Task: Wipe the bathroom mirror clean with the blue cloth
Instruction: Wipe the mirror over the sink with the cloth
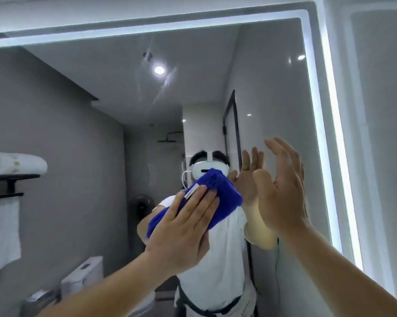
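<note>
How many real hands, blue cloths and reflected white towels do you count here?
Blue cloth: 1
Hands: 2, left hand pressing it, right hand open
White towels in the mirror: 2, folded towel, hanging towel
Total: 5

open mirror [83, 115] glass left, lit frame [318, 115] right

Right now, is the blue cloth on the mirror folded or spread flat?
Folded: the blue cloth forms a thick pad under the left hand.

we see a fuzzy, matt blue cloth [218, 197] on the glossy, smooth mirror [78, 110], streaked near its top.
</note>
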`<act>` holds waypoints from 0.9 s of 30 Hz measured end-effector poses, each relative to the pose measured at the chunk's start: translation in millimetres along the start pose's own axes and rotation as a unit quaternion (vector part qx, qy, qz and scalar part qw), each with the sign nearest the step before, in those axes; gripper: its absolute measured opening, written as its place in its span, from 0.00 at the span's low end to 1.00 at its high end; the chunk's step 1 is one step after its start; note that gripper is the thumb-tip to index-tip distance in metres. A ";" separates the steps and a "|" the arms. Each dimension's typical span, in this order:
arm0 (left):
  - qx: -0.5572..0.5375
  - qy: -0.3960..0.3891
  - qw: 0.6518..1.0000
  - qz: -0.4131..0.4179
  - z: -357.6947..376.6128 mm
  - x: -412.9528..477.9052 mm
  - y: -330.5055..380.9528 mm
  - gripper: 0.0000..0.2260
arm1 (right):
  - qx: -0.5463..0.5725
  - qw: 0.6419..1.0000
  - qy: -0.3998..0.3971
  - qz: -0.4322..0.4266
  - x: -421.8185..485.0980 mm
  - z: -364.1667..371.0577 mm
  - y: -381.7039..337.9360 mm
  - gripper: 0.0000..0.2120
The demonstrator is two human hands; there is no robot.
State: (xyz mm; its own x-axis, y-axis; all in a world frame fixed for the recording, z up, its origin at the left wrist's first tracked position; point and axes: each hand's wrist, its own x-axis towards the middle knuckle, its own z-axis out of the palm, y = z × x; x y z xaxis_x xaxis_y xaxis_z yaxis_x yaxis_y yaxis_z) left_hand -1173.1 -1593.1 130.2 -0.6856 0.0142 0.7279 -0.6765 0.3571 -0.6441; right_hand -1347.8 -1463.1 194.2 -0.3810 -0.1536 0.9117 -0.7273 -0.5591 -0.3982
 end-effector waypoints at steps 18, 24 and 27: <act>-0.043 0.076 0.978 -0.187 -6.4 33.4 -30.1 0.31 | -0.042 0.998 -0.015 0.043 -71.5 -4.2 22.7 0.28; -0.067 0.005 0.998 -0.016 28.5 -92.7 74.8 0.32 | -0.058 0.995 -0.008 0.076 -107.0 3.7 24.0 0.28; -0.065 -0.071 0.991 0.095 40.6 -135.8 98.3 0.36 | -0.066 0.994 -0.017 0.082 -123.9 5.1 22.9 0.28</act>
State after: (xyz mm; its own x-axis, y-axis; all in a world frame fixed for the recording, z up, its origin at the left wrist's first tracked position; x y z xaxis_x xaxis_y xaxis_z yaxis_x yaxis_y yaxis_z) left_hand -1157.4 -1597.8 -41.6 -0.8342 -0.0349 0.5504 -0.4975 0.4783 -0.7237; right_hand -1314.4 -1461.0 72.7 -0.4818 -0.2628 0.8359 -0.7265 -0.4136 -0.5487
